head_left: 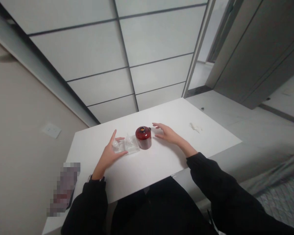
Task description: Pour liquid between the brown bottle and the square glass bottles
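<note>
Red lidded jar upright between open hands

Long black sleeves to both wrists, loose at cuffs; dark band at left wrist; bare hands.

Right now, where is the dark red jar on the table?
In the head view, the dark red jar stands near the middle of the white table, between the left hand and right hand, beside a clear tray.
</note>
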{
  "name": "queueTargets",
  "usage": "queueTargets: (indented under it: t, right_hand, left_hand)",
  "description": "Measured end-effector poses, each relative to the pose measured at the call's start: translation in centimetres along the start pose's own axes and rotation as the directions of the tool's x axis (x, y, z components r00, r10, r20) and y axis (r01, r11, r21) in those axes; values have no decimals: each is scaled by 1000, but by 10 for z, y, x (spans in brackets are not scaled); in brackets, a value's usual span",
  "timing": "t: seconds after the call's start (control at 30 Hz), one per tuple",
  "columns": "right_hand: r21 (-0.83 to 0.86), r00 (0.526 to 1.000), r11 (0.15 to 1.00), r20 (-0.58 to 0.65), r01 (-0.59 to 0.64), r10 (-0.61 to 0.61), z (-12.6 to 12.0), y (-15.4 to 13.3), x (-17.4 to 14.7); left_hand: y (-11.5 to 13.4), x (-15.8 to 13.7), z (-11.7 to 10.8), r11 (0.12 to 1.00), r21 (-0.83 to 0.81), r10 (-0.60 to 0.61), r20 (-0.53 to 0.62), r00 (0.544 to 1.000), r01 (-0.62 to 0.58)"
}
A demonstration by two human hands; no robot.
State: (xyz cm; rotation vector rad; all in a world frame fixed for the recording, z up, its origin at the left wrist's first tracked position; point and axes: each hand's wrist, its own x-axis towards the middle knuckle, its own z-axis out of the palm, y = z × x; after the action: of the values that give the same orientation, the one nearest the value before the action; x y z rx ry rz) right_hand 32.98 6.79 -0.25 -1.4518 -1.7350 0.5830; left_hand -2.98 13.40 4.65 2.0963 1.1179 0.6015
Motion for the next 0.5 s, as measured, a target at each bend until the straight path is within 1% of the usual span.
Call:
queueTargets:
  t: [0.07, 0.13, 0.2, 0.3, 0.4, 0.47, 0.5]
  right_hand:
    - [-28, 1000, 1000, 22, -2, 2, 1, 7, 21]
    - [-41, 999, 999, 43, 8, -6, 9, 11, 39]
    - [-41, 998, 999, 58, 17, -15, 17, 11, 51]
    - [-10, 999, 1000, 44, 24, -24, 15, 8, 53]
    - [74, 999, 996, -20, 40, -39, -2, -3, 46]
    - [180, 994, 981, -86, 78, -63, -11, -18, 41]
    - [263, 988, 958, -130, 114, -82, -12, -27, 39]
  left_hand:
    - [0, 0, 1, 1000, 5, -11, -3, 1000, 11]
    - [0, 0, 2, 1000, -1, -20, -1, 1000, 20]
    - [1, 0, 2, 999, -15, -35, 13, 999, 36]
    - [3, -1, 3, 998, -30, -54, 30, 998, 55]
    - [3, -2, 4, 999, -25, -31, 28, 999, 31]
    - [3, -3, 4, 1000, -17, -14, 24, 1000, 15]
    - [2, -3, 4, 1000, -11, -8, 21, 1000, 8]
